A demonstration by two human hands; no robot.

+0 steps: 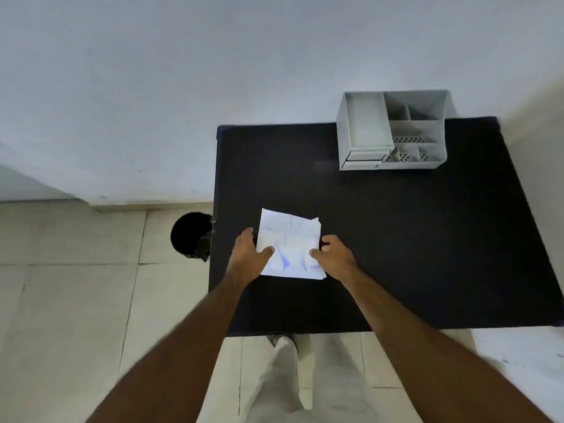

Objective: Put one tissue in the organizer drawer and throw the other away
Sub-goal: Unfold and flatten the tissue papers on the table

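Hands (247, 253) flank tissues (290, 242) — touching edges

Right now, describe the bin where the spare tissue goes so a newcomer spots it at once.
Start at the black rectangular table against the pale wall. Go to its left edge, level with the white tissues under the person's hands, then look down to the beige tiled floor. The round black bin stands there, partly tucked behind the table edge: the only dark, round thing on the pale tiles.

Tissues (290, 242): thin white paper, creased. Table (396, 239): matt black. Organizer (393, 129): smooth grey plastic, partly perforated.
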